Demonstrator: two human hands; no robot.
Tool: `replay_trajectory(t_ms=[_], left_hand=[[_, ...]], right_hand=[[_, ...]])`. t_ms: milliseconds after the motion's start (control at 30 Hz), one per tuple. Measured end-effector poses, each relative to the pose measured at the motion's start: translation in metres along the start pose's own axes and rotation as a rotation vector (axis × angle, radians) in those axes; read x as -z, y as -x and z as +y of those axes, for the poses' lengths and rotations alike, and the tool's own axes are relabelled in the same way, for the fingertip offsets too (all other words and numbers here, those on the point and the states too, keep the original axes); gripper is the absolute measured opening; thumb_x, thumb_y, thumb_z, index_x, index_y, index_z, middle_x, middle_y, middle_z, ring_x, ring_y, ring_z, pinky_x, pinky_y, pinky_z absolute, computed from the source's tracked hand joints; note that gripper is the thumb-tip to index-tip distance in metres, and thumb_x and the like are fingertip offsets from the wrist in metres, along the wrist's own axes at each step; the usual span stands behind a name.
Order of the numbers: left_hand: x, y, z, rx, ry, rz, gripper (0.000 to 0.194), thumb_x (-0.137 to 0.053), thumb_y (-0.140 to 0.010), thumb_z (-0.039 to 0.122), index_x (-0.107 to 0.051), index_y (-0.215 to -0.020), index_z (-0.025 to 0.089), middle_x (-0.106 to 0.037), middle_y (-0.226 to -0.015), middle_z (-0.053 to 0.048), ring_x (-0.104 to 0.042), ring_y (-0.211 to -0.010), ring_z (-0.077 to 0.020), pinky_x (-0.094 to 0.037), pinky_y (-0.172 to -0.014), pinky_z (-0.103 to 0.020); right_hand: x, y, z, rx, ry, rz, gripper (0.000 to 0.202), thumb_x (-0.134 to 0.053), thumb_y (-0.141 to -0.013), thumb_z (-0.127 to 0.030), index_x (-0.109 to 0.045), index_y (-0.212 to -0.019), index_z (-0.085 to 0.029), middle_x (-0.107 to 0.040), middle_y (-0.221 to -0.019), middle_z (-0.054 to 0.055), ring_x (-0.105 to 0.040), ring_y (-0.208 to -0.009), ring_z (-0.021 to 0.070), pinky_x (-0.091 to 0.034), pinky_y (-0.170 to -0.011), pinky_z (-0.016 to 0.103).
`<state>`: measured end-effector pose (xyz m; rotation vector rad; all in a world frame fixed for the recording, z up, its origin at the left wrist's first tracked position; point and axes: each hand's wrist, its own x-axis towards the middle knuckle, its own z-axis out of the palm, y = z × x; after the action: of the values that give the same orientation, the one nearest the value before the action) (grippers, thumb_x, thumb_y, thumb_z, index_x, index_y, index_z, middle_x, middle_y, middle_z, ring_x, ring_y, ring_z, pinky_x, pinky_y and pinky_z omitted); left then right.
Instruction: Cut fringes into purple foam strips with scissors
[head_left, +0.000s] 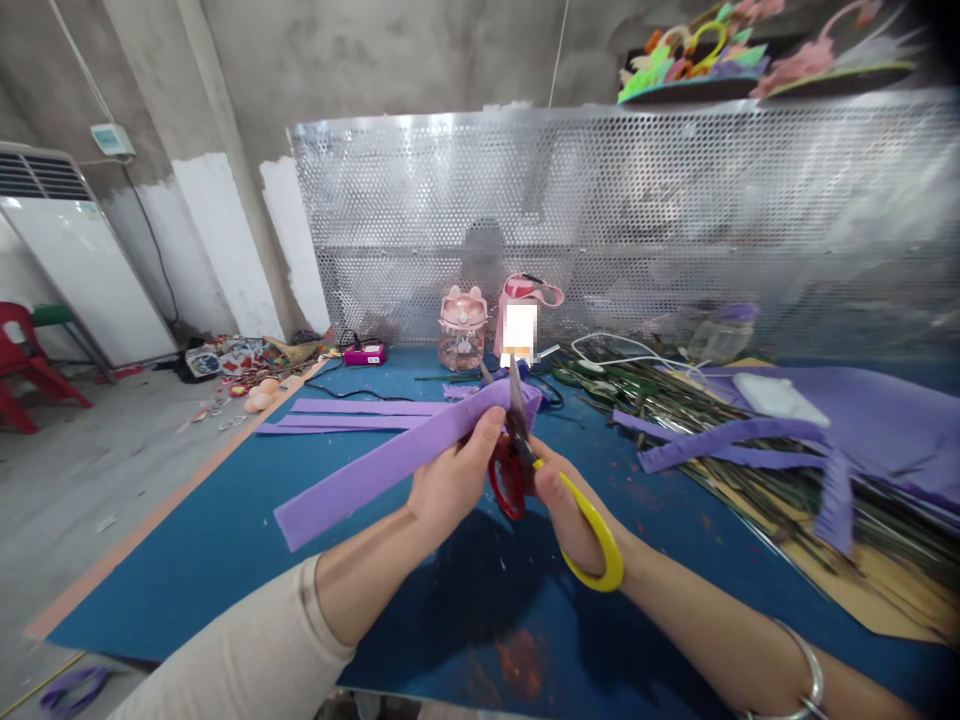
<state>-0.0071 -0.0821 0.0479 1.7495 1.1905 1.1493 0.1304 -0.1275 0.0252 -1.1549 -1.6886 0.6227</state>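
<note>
My left hand (456, 472) grips a long purple strip (360, 480), thumb on top, its free end slanting down to the left. In my right hand (564, 495) is a pair of scissors (615, 560) with one yellow and one red handle loop. The scissor blades are apart and point away from me, at the strip's far right end. Whether they are cutting into it I cannot tell. Behind the held strip, more purple strips (352, 408) lie flat on the blue table (300, 590).
On the right, dark thin stems (757, 490) lie under curled purple strips (836, 490) beside a purple sheet (900, 410). A pink bottle (463, 330) and a magenta power socket (365, 353) stand at the back. Behind them rises a perforated metal panel (405, 200).
</note>
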Motion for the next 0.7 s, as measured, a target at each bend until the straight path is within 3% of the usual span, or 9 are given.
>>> replay_trajectory(t_ms=[133,367,700], left_hand=[[-0.001,0.001,0.001,0.01,0.041,0.005,0.044,-0.043,-0.081,0.058,-0.072,-0.089,0.026,-0.073,-0.092,-0.004,-0.063,-0.098,-0.0254,-0.043,-0.096,-0.041],[-0.002,0.001,-0.001,0.01,0.117,0.038,0.041,-0.048,-0.078,0.058,-0.072,-0.078,0.025,-0.072,-0.085,-0.006,-0.063,-0.096,-0.0262,-0.042,-0.096,-0.037],[-0.001,0.002,0.002,0.014,0.078,0.033,0.043,-0.045,-0.08,0.058,-0.072,-0.081,0.025,-0.071,-0.082,-0.004,-0.063,-0.092,-0.0253,-0.043,-0.091,-0.037]], right_hand=[[-0.003,0.002,0.004,0.0,-0.082,-0.003,0.071,-0.023,-0.082,-0.074,-0.056,-0.109,-0.017,-0.058,-0.077,0.007,-0.054,-0.07,0.0203,-0.048,-0.062,0.031],[-0.009,0.005,0.007,-0.044,-0.308,-0.001,0.063,-0.033,-0.077,-0.076,-0.052,-0.089,-0.018,-0.042,-0.057,-0.003,-0.037,-0.046,0.011,-0.034,-0.042,0.024],[-0.011,0.007,0.002,-0.093,-0.338,0.026,0.062,-0.037,-0.075,-0.077,-0.05,-0.087,-0.018,-0.033,-0.053,-0.007,-0.029,-0.04,0.0074,-0.028,-0.035,0.021]])
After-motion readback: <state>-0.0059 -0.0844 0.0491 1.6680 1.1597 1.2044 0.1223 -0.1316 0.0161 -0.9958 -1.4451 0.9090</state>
